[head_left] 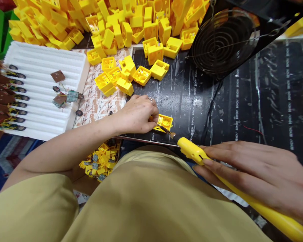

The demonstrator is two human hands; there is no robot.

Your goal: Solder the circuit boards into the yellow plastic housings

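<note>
At the bench's front edge lies a small yellow plastic casing (pixel 166 121), open side up, with a round perforated speaker grille inside. Over its left part my left hand (pixel 139 116) is closed, fingertips pinched down at the casing; they hide that end and anything small between them. My right hand (pixel 257 178) grips a yellow-handled soldering iron (pixel 192 151), fingers along the handle. Its thin dark tip reaches the casing's near side, close to my left fingertips; whether it touches cannot be told.
Many yellow casings (pixel 131 23) are heaped at the back, several (pixel 142 75) nearer. A black fan (pixel 218 42) stands at back right. On the left, a white ribbed foam tray (pixel 40 111) bears brown boards with wired round parts. A box of yellow parts (pixel 101 161) sits below the edge.
</note>
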